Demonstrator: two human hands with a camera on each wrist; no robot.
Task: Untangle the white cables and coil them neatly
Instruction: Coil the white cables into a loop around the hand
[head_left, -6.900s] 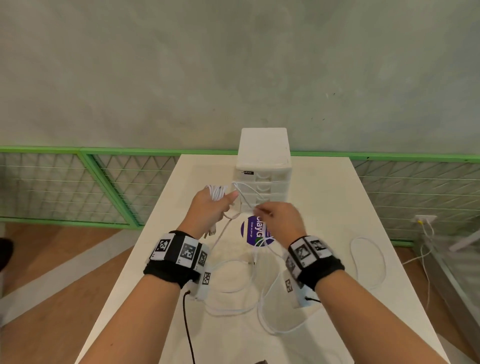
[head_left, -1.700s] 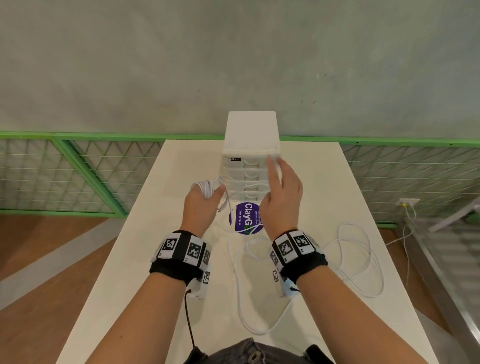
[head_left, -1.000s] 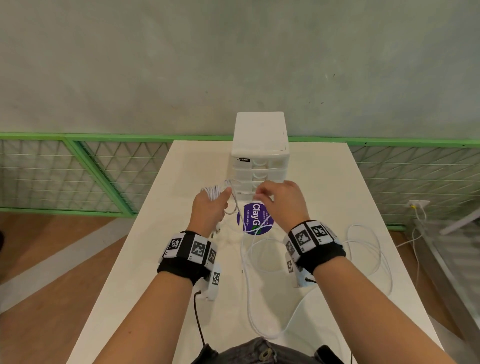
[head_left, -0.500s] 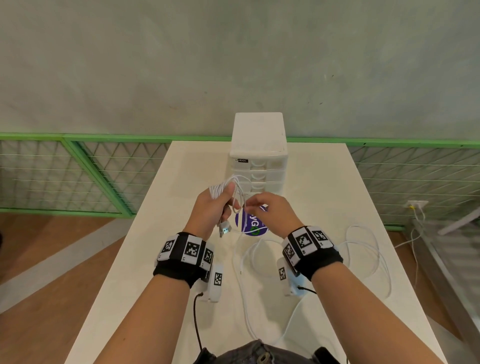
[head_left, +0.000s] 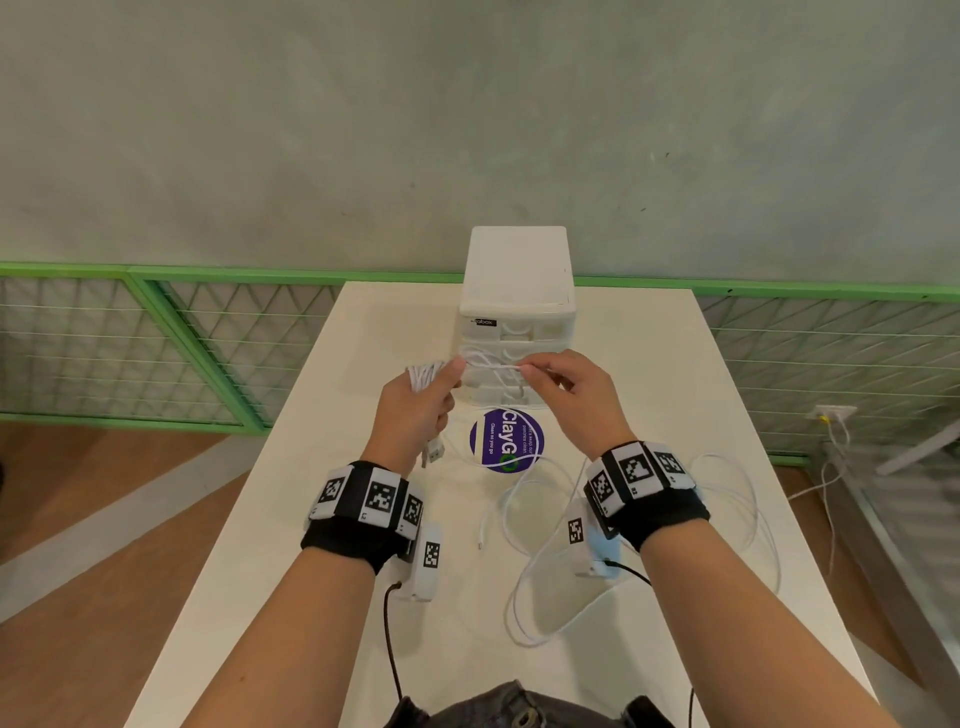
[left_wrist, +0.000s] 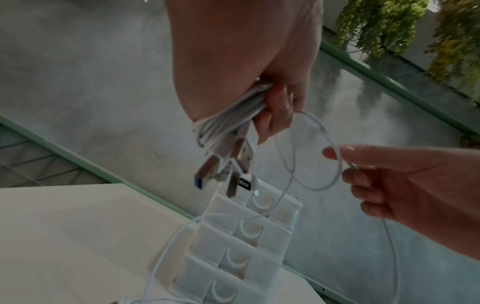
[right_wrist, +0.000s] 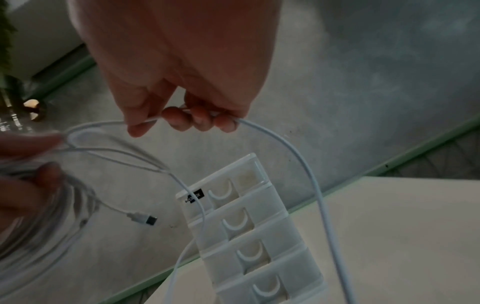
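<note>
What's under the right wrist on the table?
Loose white cable loops lie on the table below the right hand. The wristband covers part of them.

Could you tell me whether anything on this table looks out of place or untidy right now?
Only the loose white cable stands out: it sprawls in overlapping loops across the table beside the purple sticker, not yet coiled. The left hand holds a neat bundle; the right hand pinches one strand. The drawer unit looks undamaged.

Two hands, one drawer unit with four drawers, one round sticker, one table
</note>
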